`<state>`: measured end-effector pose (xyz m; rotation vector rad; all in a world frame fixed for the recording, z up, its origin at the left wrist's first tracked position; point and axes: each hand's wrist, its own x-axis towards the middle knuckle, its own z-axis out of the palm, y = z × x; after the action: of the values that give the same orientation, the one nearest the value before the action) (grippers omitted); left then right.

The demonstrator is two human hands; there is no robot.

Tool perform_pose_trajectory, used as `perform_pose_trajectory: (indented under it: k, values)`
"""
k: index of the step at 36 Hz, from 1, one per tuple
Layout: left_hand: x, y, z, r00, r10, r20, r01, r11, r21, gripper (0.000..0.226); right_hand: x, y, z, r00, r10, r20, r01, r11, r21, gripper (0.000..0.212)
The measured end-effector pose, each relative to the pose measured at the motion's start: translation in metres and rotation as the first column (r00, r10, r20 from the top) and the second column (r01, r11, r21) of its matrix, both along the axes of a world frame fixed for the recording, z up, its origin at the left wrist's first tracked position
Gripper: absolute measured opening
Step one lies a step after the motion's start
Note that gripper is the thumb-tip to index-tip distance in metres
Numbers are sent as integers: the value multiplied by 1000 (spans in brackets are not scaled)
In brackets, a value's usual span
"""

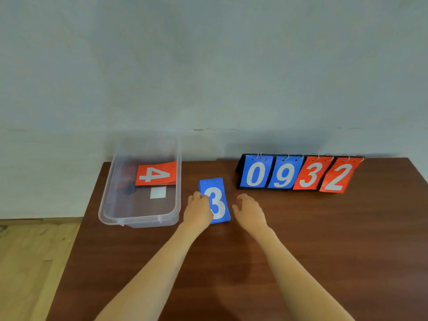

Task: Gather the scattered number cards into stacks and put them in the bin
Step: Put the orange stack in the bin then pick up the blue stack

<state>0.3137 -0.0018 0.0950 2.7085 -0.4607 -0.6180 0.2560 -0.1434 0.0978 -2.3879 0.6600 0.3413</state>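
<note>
Cards first: I see the blue stack (217,198), a 3 on top, lying flat on the tabletop (324,239) toward its far edge. It sits between the bin (141,220) at the far left corner and the scoreboard (298,173) along the far edge. My left hand (199,210) curls its fingers over the stack's left edge, holding it. My right hand (250,210) sits just beside the stack's right edge, fingers loosely bent, gripping nothing. A red 4 card (155,173) lies inside the bin.
</note>
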Motion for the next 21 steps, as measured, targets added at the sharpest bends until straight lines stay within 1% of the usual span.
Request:
perform_pose_trajectory:
  k: [4, 5, 7, 8, 10, 11, 13, 14, 17, 18, 21]
  values:
    - [6, -1, -17, 994, 47, -98, -46, 999, 5, 45, 22, 10, -25, 984, -136, -117, 153, 977, 150, 39]
    - [6, -1, -20, 992, 48, -118, -49, 999, -8, 44, 27, 12, -31, 976, -175, -129, 196, 964, 181, 36]
    - [5, -1, -28, 988, 32, -152, -39, 998, -43, 42, 38, 15, -40, 954, -264, -144, 293, 925, 242, 24]
    - [5, -1, -33, 987, 24, -157, -34, 997, -63, 41, 43, 16, -41, 940, -303, -156, 335, 903, 268, 17]
    - [3, -1, -41, 988, 28, -150, -44, 994, -103, 39, 53, 19, -42, 917, -354, -186, 396, 866, 304, 11]
    - [1, -1, -43, 989, 34, -143, -51, 992, -120, 39, 56, 20, -42, 910, -362, -201, 409, 861, 303, 10]
    - [1, -2, -48, 990, 40, -139, -60, 988, -141, 41, 65, 25, -42, 911, -337, -237, 394, 879, 267, 10]
    - [1, -1, -50, 989, 43, -140, -64, 986, -152, 41, 68, 28, -43, 911, -322, -257, 383, 892, 239, 14]
    - [4, -1, -54, 988, 57, -141, -81, 982, -169, 41, 77, 33, -47, 893, -325, -312, 376, 919, 117, 39]
    - [4, 0, -56, 988, 63, -141, -87, 981, -173, 43, 78, 34, -47, 883, -333, -330, 381, 921, 88, 43]
    - [3, 0, -58, 987, 82, -140, -107, 977, -182, 47, 80, 33, -50, 864, -355, -357, 405, 911, 75, 46]
